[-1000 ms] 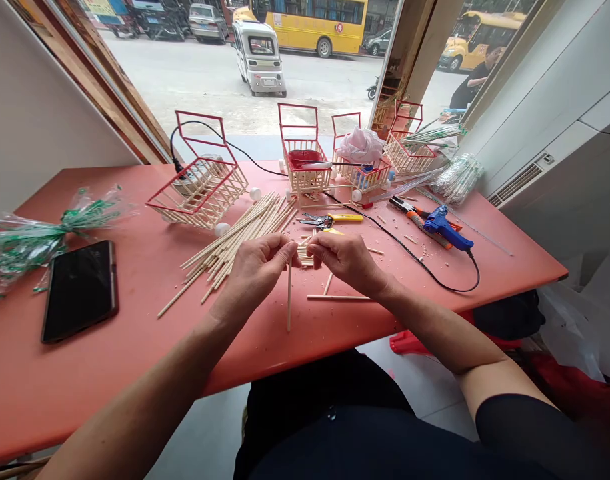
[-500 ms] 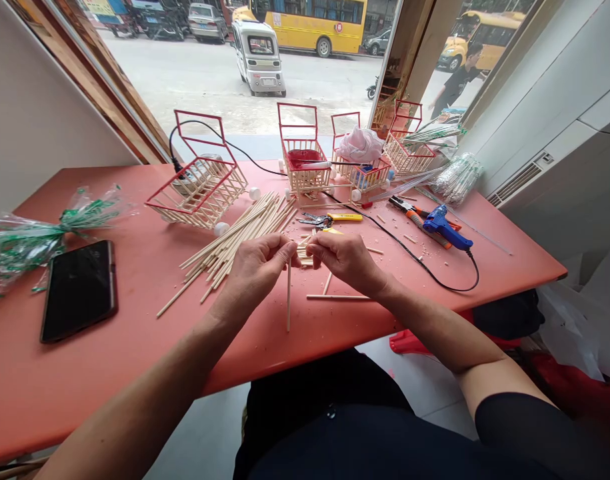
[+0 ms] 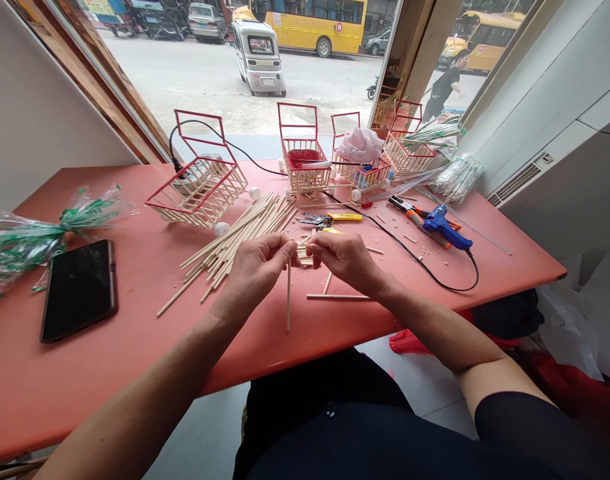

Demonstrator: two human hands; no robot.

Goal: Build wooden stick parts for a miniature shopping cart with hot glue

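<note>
My left hand (image 3: 257, 265) pinches the top of a thin wooden stick (image 3: 288, 300) that hangs straight down over the red table (image 3: 135, 320). My right hand (image 3: 345, 259) is closed just to the right of it, fingertips meeting the left hand's above a small bundle of short stick pieces (image 3: 303, 252). Whether the right hand also grips the stick is hidden by the fingers. A loose pile of long sticks (image 3: 235, 240) lies just left of my hands.
Stick-and-red-frame baskets stand behind: one tipped (image 3: 199, 183), others upright (image 3: 305, 163). A blue glue gun (image 3: 445, 228) with black cord, pliers (image 3: 409, 210), yellow-handled cutters (image 3: 335, 218), a black phone (image 3: 79, 287) and cellophane wrappers (image 3: 29, 237) lie about. Loose sticks (image 3: 337, 297) rest near the front edge.
My hands and the stick hold almost still. Outside the window a person walks further left past the yellow bus.
</note>
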